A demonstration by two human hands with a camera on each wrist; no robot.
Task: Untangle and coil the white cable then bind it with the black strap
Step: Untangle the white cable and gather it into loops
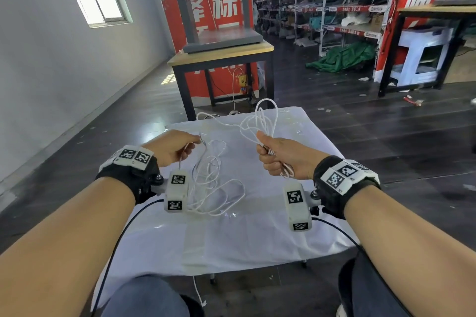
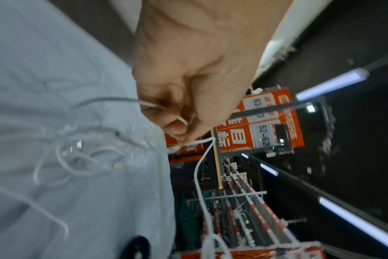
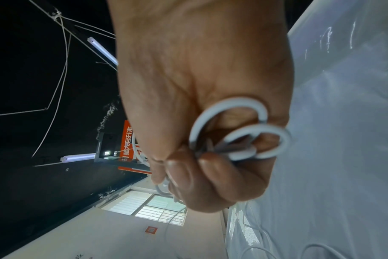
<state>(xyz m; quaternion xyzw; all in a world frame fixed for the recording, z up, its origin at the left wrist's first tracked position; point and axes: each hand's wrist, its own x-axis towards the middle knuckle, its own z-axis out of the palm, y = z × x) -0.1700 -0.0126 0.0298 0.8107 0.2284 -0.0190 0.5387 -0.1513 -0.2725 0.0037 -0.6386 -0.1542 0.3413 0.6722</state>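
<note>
Right hand [image 1: 279, 159] clenched on gathered loops of white cable [image 1: 216, 188], fingers [image 3: 222, 177] hiding the bundle's middle; left hand [image 1: 171, 148] pinching one strand; slack tangled on white-covered worktop [image 1: 257, 239]; strap indiscernible.

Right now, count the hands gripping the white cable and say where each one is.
2. The left hand pinches a strand above the white-covered table; the right hand clutches gathered loops of the white cable.
</note>
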